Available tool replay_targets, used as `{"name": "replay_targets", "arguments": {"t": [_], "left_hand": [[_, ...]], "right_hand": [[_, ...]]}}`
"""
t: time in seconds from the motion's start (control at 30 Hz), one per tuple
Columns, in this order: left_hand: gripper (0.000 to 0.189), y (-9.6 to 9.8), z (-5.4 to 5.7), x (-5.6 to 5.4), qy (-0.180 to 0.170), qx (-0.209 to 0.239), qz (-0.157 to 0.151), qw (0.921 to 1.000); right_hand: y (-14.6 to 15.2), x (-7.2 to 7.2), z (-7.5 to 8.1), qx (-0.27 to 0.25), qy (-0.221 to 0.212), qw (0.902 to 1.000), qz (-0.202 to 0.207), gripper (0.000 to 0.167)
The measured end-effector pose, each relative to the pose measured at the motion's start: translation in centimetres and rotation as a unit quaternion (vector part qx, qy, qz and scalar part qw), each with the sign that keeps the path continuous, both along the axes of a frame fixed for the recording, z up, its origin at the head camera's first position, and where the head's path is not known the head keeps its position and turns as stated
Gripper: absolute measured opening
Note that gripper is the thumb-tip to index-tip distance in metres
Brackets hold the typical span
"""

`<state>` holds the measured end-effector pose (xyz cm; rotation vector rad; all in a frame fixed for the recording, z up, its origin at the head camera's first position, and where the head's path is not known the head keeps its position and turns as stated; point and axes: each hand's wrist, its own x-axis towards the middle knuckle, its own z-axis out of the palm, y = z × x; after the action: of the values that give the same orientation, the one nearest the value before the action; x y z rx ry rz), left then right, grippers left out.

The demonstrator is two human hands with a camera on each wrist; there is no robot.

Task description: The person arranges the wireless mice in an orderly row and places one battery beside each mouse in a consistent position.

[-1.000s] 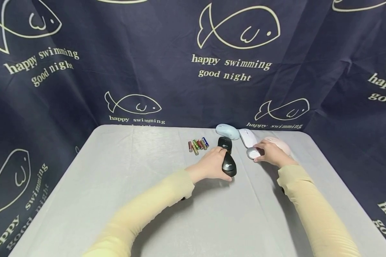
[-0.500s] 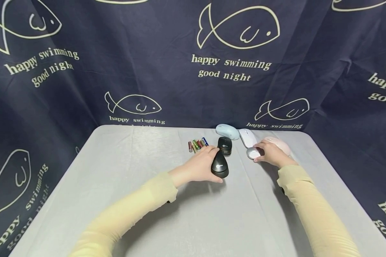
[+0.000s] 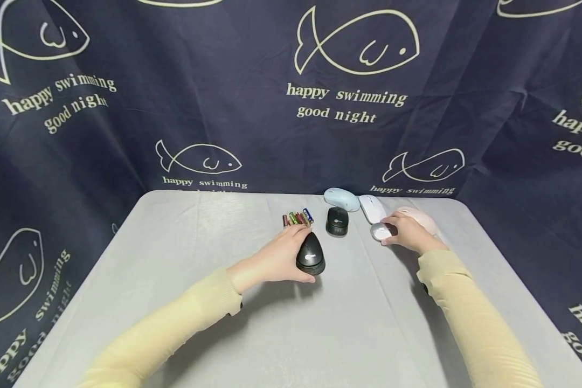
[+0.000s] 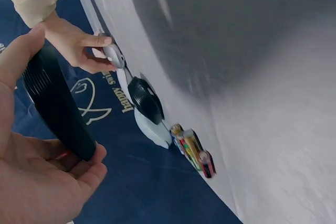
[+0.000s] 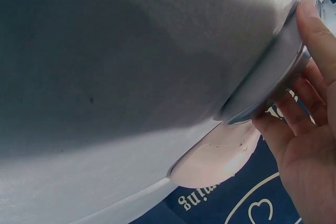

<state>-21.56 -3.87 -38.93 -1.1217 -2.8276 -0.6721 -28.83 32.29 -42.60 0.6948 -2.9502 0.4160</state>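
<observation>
My left hand [image 3: 282, 257] grips a black computer mouse [image 3: 311, 254] between thumb and fingers, near the middle of the table. In the left wrist view this mouse [image 4: 56, 103] is held off the table, its ribbed side showing. Over at the right, my right hand [image 3: 409, 233] pinches a silver mouse [image 3: 380, 231] by its sides. The right wrist view has the silver mouse [image 5: 275, 77] at or just above the table surface; I cannot tell which. Behind the right hand a pale pink mouse [image 3: 421, 216] is partly hidden.
A second black mouse [image 3: 337, 222] stands between the hands. A light blue mouse [image 3: 341, 199] and a white mouse [image 3: 371, 208] lie by the back edge. Several small batteries [image 3: 298, 217] sit in a group beyond the left hand. A dark blue fish-print curtain [image 3: 271, 97] hangs behind the table.
My left hand has carried the black mouse leftward and slightly nearer, away from the second black mouse, which is now fully uncovered. The right hand has stayed on the silver mouse.
</observation>
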Motion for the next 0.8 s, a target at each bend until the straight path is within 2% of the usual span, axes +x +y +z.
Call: {"name": "replay_targets", "arguments": {"t": [0.2,0.4,0.63,0.8], "left_hand": [[0.104,-1.8,0.0,0.2,0.01,0.003,-0.009,0.9999],[0.105,-3.6,0.0,0.4,0.0,-0.003,-0.009,1.0],[0.102,-5.7,-0.3,0.2,0.0,-0.005,-0.007,1.0],[0.104,-7.4,-0.9,-0.3,-0.012,-0.004,-0.005,0.9999]], "right_hand": [[0.0,0.0,-0.2,-0.003,0.007,1.0,0.002,0.058],[0.0,0.0,-0.2,0.0,0.005,1.0,0.001,0.059],[0.1,0.0,-0.4,0.002,0.0,1.0,-0.007,0.06],[0.0,-0.1,-0.4,0.002,0.001,1.0,-0.007,0.06]]}}
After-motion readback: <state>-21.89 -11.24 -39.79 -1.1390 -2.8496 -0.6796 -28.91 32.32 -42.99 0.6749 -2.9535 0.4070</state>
